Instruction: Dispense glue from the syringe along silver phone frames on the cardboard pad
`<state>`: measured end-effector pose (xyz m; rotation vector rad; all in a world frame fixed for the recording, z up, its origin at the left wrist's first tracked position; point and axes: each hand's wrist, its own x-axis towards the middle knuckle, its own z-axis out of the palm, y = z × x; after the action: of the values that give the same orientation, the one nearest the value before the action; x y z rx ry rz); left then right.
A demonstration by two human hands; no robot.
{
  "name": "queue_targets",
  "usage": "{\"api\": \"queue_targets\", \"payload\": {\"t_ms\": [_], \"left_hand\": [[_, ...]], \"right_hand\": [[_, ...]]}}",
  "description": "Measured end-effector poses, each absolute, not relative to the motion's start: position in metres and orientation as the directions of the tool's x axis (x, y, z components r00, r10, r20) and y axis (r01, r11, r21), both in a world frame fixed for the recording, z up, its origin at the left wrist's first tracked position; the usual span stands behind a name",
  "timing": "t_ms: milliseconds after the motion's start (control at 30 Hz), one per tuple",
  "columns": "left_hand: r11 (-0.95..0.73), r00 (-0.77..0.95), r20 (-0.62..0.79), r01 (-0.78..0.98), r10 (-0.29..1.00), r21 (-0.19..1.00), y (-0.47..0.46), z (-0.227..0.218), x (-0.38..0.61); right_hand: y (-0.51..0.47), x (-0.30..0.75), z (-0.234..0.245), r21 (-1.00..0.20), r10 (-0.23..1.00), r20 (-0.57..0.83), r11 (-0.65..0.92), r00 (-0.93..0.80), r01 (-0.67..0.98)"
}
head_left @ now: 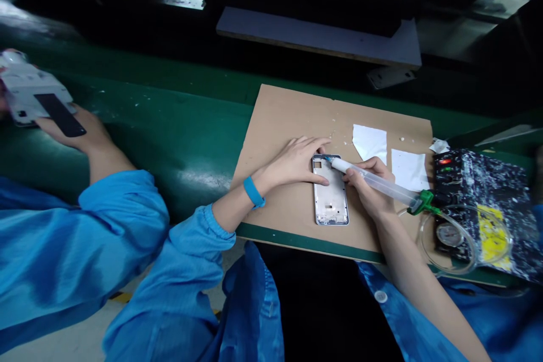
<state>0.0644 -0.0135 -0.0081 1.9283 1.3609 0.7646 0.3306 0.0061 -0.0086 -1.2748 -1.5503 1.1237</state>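
Left forearm reaching in from lower left, blue sleeve pushed back to the elbow, blue wristband (253, 192) at the wrist. Left hand (297, 161) laid flat and palm-down on the cardboard sheet (280, 119), fingers spread a little and stretched right, fingertips pressing the upper left edge of the phone frame (331, 189). Nothing gripped, only held down.

Right forearm coming up from the lower right, bare, angled toward the middle. Right hand (367, 184) curled shut around the barrel of a clear syringe (373, 181), held like a pen, nozzle pointing left and down onto the frame's top edge near the upper left corner. Green fitting (424, 202) at the syringe's rear end, clear tube (441, 237) looping from it toward the speckled black control box (487, 203) at right.

Phone frame lying flat, lengthwise toward the body, near the front edge of the cardboard, between both hands. Two white paper scraps (370, 142) just beyond the right hand.

Far left: another person's hand (80, 130) in a blue sleeve, resting on the green belt (178, 124), holding a white device (29, 93).
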Motion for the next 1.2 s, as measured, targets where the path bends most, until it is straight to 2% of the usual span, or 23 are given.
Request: {"api": "queue_targets", "payload": {"t_ms": [600,1200], "left_hand": [[-0.233,0.310,0.036,0.629,0.950,0.742,-0.0151,-0.0002,0.0651],[-0.247,0.320,0.048,0.618,0.946,0.746,-0.0152,0.0005,0.0645]], "right_hand": [[0.0086,0.3308,-0.0136,-0.963,0.978,0.134,0.167,-0.161,0.212],[0.0097,0.3317,-0.0136,-0.968,0.982,0.123,0.150,-0.141,0.200]]}}
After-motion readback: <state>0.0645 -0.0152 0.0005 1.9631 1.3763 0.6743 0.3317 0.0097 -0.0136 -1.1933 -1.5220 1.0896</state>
